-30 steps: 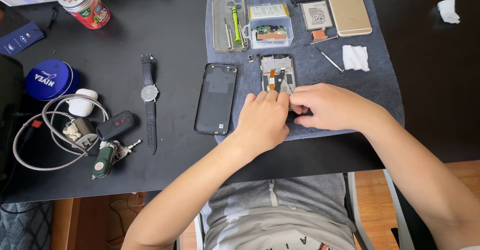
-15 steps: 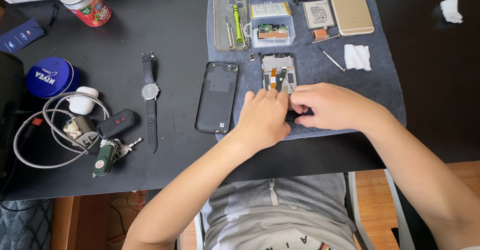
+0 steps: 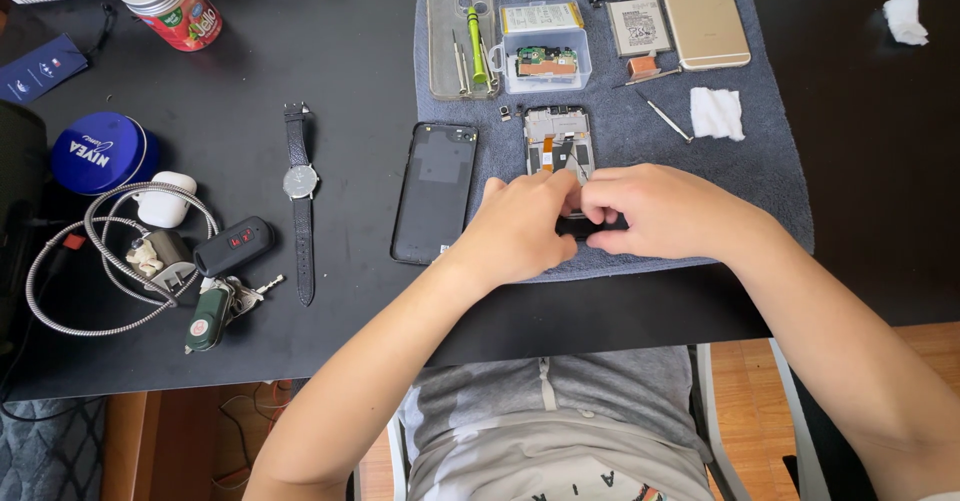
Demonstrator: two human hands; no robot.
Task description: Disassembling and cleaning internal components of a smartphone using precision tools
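Both our hands meet over the lower half of an opened phone frame (image 3: 558, 141) lying on the grey towel (image 3: 770, 176). Our left hand (image 3: 520, 229) curls loosely with its fingertips pressed to the frame's lower edge; our right hand (image 3: 655, 211) is curled too, thumb and fingers pinched narrow on a dark part at the frame's bottom, though we cannot tell exactly what it grips. The frame's upper half shows orange flex cables. Just left of it, half off the towel, lies a black phone back cover (image 3: 434, 193). Above sit a clear phone case (image 3: 460, 36) holding small tools, a clear plastic box (image 3: 543, 49) with a circuit board, and a gold phone (image 3: 704, 11) face down. A wristwatch (image 3: 299, 196) lies well apart on the black table (image 3: 300, 51).
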